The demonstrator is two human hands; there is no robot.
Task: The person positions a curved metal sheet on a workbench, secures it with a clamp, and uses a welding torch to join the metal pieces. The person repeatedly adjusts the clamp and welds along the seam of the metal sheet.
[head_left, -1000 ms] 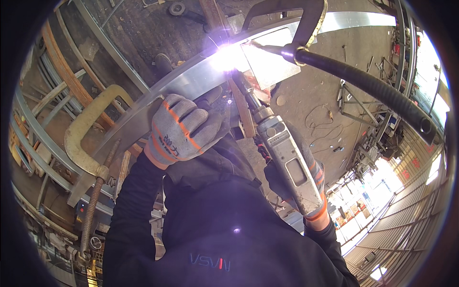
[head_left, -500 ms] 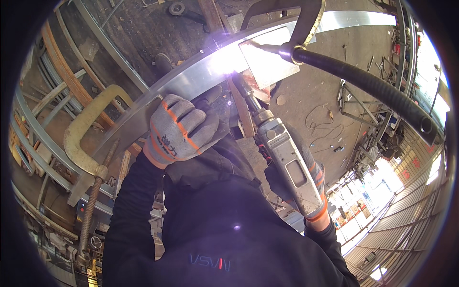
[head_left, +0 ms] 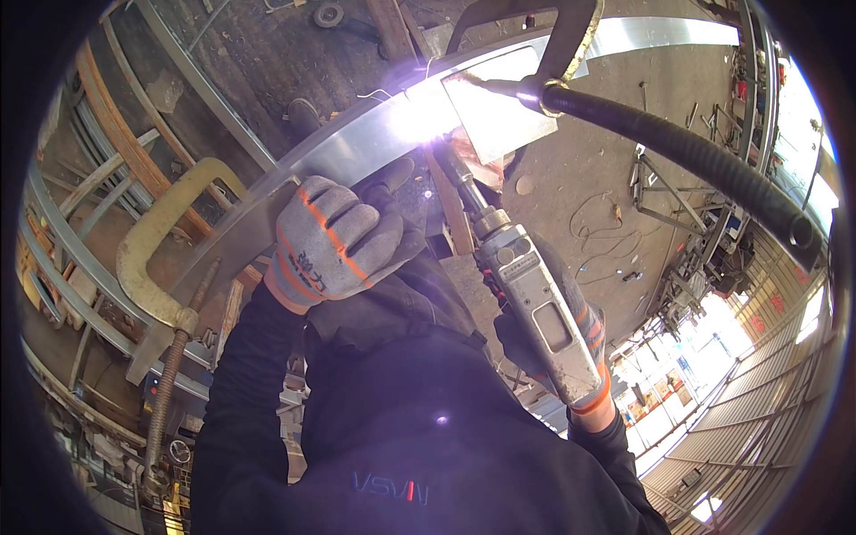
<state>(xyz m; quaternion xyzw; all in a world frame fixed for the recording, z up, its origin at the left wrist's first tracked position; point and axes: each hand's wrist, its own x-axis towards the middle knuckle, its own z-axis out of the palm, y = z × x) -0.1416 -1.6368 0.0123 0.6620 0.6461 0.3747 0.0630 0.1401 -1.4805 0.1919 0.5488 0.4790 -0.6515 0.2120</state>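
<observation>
My right hand (head_left: 584, 330), in a grey and orange glove, is wrapped round a handheld welding torch (head_left: 544, 312) with a silver body. The torch's nozzle points at a curved shiny metal strip (head_left: 343, 143), where a white-violet glare hides the tip and the contact spot. A flat bright metal plate (head_left: 504, 111) adjoins the strip just right of the glare. My left hand (head_left: 330, 241), gloved alike, rests against the strip's near edge with its fingers curled in. Whatever those fingers hold, if anything, is hidden.
A yellowish C-clamp (head_left: 134, 241) grips the strip's left end. Another clamp (head_left: 571, 45), with a long dark threaded screw (head_left: 669, 134), crosses the upper right. Metal frames and rails (head_left: 98, 205) stand at left. A cable (head_left: 593, 223) lies on the floor, and a grinder (head_left: 334, 16) lies at the far side.
The torch nozzle and glare have shifted very slightly left. Thin bright curved streaks now show at the strip's far edge. Both hands stay nearly in place.
</observation>
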